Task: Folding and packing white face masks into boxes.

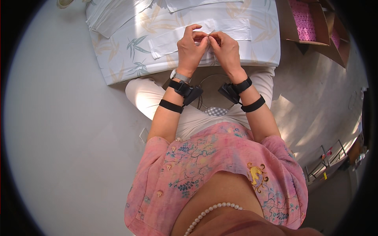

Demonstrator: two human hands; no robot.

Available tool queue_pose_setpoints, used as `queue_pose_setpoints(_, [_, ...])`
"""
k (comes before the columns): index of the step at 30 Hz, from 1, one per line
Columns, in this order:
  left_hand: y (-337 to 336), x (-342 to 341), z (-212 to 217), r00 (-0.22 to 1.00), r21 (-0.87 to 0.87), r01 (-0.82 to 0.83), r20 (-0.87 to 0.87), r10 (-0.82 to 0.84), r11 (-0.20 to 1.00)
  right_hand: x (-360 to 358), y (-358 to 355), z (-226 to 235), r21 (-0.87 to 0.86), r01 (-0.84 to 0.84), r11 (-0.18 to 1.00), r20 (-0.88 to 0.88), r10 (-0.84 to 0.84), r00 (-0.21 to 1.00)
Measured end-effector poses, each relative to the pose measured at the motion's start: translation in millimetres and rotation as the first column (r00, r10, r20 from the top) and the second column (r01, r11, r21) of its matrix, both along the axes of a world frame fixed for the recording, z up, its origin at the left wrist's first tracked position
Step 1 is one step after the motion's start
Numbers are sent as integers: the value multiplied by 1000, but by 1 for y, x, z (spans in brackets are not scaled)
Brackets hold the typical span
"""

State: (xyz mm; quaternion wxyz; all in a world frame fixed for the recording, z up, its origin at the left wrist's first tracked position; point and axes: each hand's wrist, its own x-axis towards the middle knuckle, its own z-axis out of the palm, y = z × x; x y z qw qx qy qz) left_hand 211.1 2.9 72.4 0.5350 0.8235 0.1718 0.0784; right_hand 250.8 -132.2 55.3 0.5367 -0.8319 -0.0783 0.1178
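Over the table's near part, my left hand (191, 49) and my right hand (226, 49) meet with thumbs and index fingertips pinched together. They pinch what looks like the edge of a thin white sheet (208, 59), part of which shows between and below the hands. Its exact kind is hard to make out. Under and beside my hands lie flat white pieces: one folded strip (163, 45) to the left, another (238, 31) to the right. My left hand's other fingers are loosely curled and raised.
A stack of flat white sheets (114, 17) lies at the table's far left, with another white piece (197, 4) at the far edge. The table (118, 63) has a leaf-patterned cover. Cardboard boxes (323, 23) with pink contents (302, 19) stand at the right.
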Motion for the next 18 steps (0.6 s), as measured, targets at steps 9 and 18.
queue_pose_setpoints(9, [3,0,-2,1000,-13,-6,-14,5,1000,0,-1,0,-8,-25,1000,1,25,1000])
queue_pose_setpoints(18, [5,0,-4,1000,-12,-2,-29,1,1000,-1,1,0,-20,-27,999,0,27,1000])
